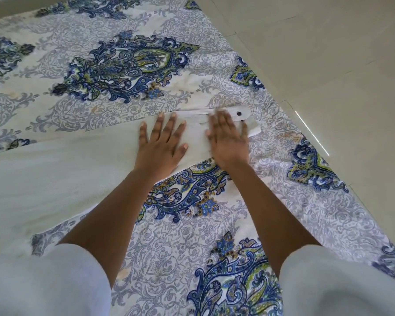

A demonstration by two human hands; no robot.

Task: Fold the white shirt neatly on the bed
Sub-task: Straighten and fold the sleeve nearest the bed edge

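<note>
White shirt's sleeve (196,134) lies crosswise, cuff (245,113) pointing right.

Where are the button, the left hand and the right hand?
button (239,113): head view, its dark centre.
left hand (161,144): head view, back of the hand.
right hand (229,142): head view, back of the hand.
</note>
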